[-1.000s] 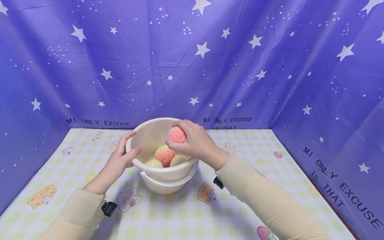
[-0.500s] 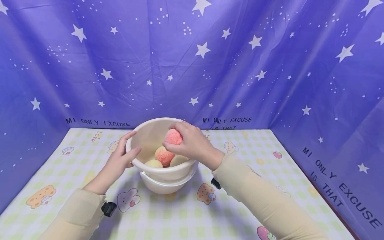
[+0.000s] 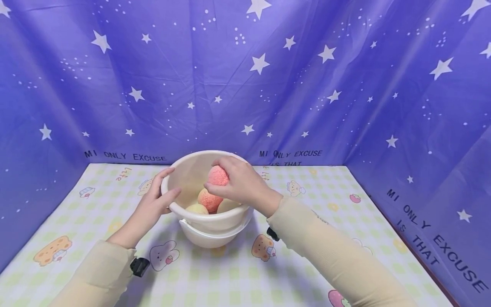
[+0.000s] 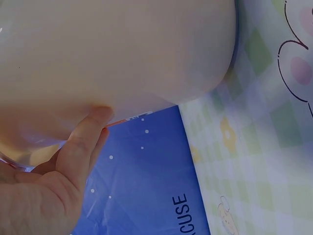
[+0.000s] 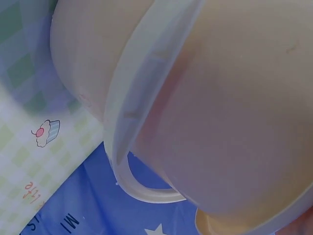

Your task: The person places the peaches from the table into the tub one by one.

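Observation:
A white bucket [image 3: 211, 226] stands on the table. My left hand [image 3: 151, 202] grips its left rim in the head view, thumb over the rim and fingers along the outside. In the left wrist view, the fingers of my left hand [image 4: 68, 171] lie against the bucket's wall. My right hand [image 3: 241, 181] holds a pink, rough-surfaced, peach-like ball [image 3: 218, 175] over the bucket's opening. Below it, inside the bucket, lie a yellow-and-red peach-like ball [image 3: 209, 200] and two pale yellow ones, the left one [image 3: 197, 209] partly hidden by the rim.
The bucket's white handle [image 5: 142, 83] hangs down around its outside. A checked tablecloth [image 3: 307, 238] with cartoon prints covers the table. Blue star-patterned cloth [image 3: 215, 76] rises behind it and along both sides.
My right hand has moved left and slightly down with the pink peach-like ball, farther over the bucket's opening. The left hand and the bucket have stayed put.

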A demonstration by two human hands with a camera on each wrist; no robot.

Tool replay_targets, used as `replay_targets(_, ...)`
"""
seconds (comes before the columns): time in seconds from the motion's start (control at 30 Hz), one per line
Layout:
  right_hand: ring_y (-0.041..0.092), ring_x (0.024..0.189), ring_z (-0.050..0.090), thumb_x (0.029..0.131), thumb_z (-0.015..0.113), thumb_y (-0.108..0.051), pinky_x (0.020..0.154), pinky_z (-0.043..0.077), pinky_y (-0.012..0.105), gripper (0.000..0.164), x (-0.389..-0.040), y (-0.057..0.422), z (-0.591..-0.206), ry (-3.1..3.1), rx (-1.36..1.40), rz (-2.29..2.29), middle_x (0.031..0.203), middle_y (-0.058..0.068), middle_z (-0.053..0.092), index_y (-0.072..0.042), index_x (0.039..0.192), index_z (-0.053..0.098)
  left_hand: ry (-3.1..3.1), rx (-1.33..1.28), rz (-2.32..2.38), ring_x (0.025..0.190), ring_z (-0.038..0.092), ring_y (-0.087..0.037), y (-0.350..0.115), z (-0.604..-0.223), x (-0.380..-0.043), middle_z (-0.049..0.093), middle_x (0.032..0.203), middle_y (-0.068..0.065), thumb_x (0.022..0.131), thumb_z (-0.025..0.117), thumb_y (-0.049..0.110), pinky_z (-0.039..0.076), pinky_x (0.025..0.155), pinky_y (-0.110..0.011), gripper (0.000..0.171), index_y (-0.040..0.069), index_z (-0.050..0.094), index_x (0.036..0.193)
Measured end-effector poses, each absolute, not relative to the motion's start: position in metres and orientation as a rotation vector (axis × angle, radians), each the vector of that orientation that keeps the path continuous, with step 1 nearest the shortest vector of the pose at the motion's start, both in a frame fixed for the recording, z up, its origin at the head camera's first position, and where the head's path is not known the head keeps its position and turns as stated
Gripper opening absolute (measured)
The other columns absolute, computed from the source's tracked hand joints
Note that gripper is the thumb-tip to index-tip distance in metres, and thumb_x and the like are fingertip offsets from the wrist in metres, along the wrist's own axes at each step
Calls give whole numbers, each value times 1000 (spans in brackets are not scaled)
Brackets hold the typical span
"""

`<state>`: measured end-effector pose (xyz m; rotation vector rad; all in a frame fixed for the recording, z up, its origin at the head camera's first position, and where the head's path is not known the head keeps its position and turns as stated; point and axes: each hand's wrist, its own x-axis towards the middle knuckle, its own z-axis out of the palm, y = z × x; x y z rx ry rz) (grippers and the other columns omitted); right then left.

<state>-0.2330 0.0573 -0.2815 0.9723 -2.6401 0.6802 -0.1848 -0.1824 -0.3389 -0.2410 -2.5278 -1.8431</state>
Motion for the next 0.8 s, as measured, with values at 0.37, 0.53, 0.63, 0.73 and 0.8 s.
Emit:
replay_targets(0.37, 17, 105, 63, 84, 70, -46, 93, 53, 33, 42, -236, 50, -283, -2651, 977, 592, 111, -1, 68, -17, 114, 63, -2524, -249, -1837, 132, 47, -46, -182, -339, -185, 22, 159, -24, 103, 49, 34, 58, 93, -48, 66, 23, 15, 158)
replay_targets(0.53, 18, 108, 63, 85, 71, -46, 95, 53, 33, 44, -236, 48, -282, -2661, 974, 577, 114, -1, 68, -17, 116, 63, -2532, -243, -1828, 132, 48, -45, -182, -340, -185, 22, 160, -24, 103, 49, 35, 58, 94, -48, 67, 23, 14, 159)
replay_targets(0.63, 18, 107, 63, 85, 70, -47, 94, 53, 33, 45, -237, 46, -281, -2666, 964, 573, 115, -1, 68, -17, 117, 63, -2532, -246, -1828, 132, 48, -45, -182, -340, -185, 22, 159, -24, 103, 49, 34, 58, 94, -49, 67, 23, 14, 159)
replay_targets(0.73, 17, 105, 63, 85, 70, -48, 93, 53, 33, 45, -237, 45, -279, -2677, 954, 576, 114, -2, 68, -17, 118, 62, -2529, -253, -1829, 131, 49, -45, -182, -340, -185, 23, 159, -25, 103, 49, 33, 58, 93, -49, 67, 23, 14, 159)
replay_targets(0.8, 17, 106, 63, 85, 70, -47, 94, 53, 33, 45, -237, 45, -279, -2692, 956, 583, 115, -2, 68, -17, 118, 62, -2525, -258, -1839, 132, 48, -46, -182, -339, -185, 23, 159, -25, 103, 49, 32, 58, 94, -50, 66, 22, 14, 159)
